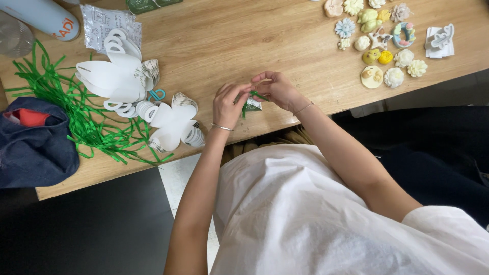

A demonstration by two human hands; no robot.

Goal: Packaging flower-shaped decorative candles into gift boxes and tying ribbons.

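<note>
Pinched between left grip (230,104) and right grip (277,89): small printed packet (251,104) with green ribbon (258,94) (fingers closed), above counter (244,40) edge.

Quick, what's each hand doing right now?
Left hand: pinched shut on the small green-and-white packet.
Right hand: pinching the same packet's green strip.

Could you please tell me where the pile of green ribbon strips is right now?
In the head view, the green ribbon strips lie on the wooden table's left side, between the dark blue bag and the white paper cutouts.
</note>
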